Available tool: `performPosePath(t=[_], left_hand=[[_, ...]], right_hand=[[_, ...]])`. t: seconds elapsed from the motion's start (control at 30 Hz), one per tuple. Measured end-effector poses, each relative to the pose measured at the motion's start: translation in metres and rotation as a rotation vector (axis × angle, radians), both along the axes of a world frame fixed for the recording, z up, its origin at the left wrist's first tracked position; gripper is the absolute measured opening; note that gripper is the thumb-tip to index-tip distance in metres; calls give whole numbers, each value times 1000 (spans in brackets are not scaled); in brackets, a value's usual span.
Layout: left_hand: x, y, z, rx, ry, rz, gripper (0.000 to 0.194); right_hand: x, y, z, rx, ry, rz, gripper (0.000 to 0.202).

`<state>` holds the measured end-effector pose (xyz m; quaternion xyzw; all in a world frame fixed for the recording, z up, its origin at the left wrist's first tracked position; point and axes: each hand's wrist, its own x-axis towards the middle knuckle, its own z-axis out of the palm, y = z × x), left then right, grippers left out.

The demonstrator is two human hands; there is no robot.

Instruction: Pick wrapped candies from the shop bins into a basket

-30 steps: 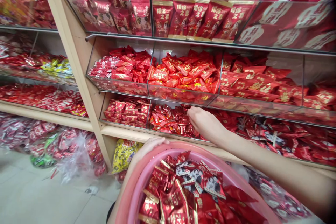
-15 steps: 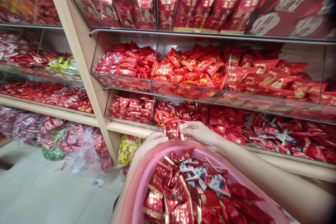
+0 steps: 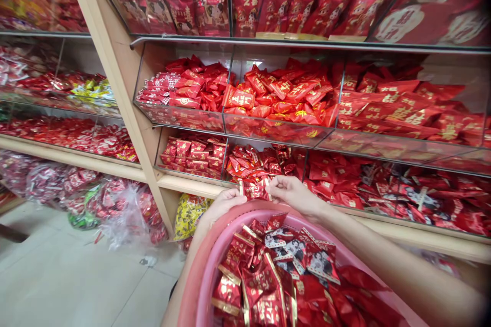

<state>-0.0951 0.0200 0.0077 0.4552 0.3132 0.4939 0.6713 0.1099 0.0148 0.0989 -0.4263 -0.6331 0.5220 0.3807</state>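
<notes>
Your left hand (image 3: 222,203) and right hand (image 3: 293,195) pinch one red packet (image 3: 253,190) above the pink basin (image 3: 199,286); a loose pinch risks dropping it outside the rim.

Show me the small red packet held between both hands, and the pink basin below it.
small red packet (image 3: 253,190), head view, middle of the wrapper.
pink basin (image 3: 209,271), head view, left rim.

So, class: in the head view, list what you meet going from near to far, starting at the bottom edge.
Pink basin of red packets → left hand and right hand pinching a red candy packet → bottom-shelf candy bins → top-shelf red pouches.
</notes>
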Motion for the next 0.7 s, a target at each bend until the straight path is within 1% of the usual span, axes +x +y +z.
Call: performPosePath(t=[0.13,0.2,0.3,0.37,0.47,0.6,0.7], left_hand=[[2,-2,6,36,-40,6,24],[3,-3,9,37,-64,12,23],[3,-2,9,37,-19,48,20],[2,-1,7,51,19,70,21],[1,-1,7,24,33,58,23],[1,-4,13,13,46,58,26],[1,-6,17,29,43,58,27]], right_hand=[[3,-5,-3,25,-54,58,32],[4,-9,-4,9,-75,83,33],[2,-15,-2,-13,-89,107,34],[-1,-17,-2,-10,-106,94,36],[-4,-16,-3,24,-117,60,37],[-5,-10,-8,146,-83,1,35],[-3,-10,-11,160,-53,-32,33]])
